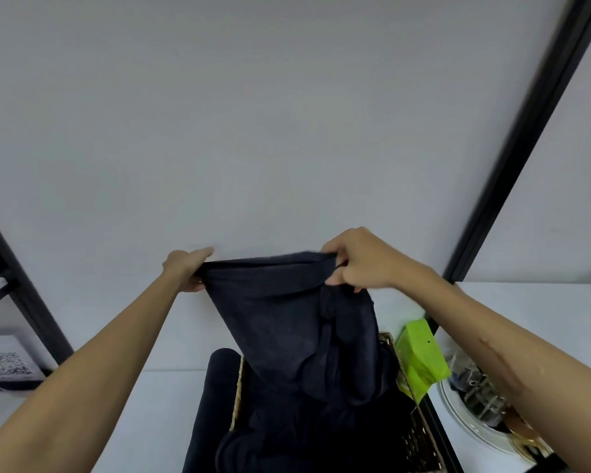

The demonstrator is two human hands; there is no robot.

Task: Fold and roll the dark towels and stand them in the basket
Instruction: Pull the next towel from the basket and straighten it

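Note:
A dark navy towel (287,319) hangs stretched between both hands above the wicker basket (420,428). My left hand (185,269) grips its upper left corner and my right hand (359,259) grips the upper right edge, bunched in the fingers. The towel's lower end drapes down into the basket, where more dark towels (321,435) lie heaped. A rolled dark towel (212,401) lies on the table along the basket's left side.
The white table (157,404) runs under the basket. A bright green box (420,356) leans at the basket's right. A white plate with clear items (475,404) sits far right. A QR-code card (6,363) stands at left, with black frame posts (512,138) on both sides.

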